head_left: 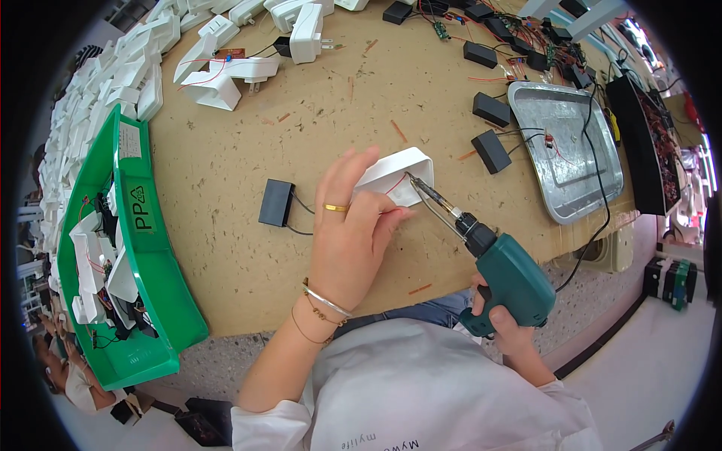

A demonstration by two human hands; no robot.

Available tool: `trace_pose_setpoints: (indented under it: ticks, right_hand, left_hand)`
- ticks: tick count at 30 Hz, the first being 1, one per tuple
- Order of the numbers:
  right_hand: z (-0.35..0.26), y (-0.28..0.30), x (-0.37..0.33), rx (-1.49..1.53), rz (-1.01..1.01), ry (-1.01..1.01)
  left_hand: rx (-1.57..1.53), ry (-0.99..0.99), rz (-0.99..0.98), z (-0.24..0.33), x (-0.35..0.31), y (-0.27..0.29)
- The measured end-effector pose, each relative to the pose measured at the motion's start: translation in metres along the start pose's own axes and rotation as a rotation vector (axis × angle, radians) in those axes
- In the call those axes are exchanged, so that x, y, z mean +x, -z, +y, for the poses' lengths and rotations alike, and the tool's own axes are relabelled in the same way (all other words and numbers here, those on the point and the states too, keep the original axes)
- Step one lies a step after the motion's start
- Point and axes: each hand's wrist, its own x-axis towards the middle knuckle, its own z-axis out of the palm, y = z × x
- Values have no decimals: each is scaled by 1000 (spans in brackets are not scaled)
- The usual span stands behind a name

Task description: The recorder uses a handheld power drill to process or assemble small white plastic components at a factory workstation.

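Near the frame's centre, a white plastic housing (396, 175) is pinned to the bench (226, 150) by the left hand (350, 233), fingers pressed on it. A green soldering gun (505, 276) is gripped by the right hand (502, 325), tip inside the housing. Soldering appears underway; a steady tip would be needed next.

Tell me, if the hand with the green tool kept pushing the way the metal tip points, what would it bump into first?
The right hand aims the green soldering gun up and to the left. Its tip already seems to sit at the open white plastic case held by the left hand, so that case comes first, though depth is hard to judge.
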Motion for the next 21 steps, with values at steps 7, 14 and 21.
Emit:
trace_pose_setpoints:
  ticks: [7,14,21]
  right_hand:
    - [1,1,0,0,-10,10]
    - [0,2,1,5,-13,-3]
    - [2,3,0,14,-18,4]
  left_hand:
    - [26,-85,54,2,4,3]
    - [-24,68,34,3,1,3]
    - [116,-51,37,3,4,0]
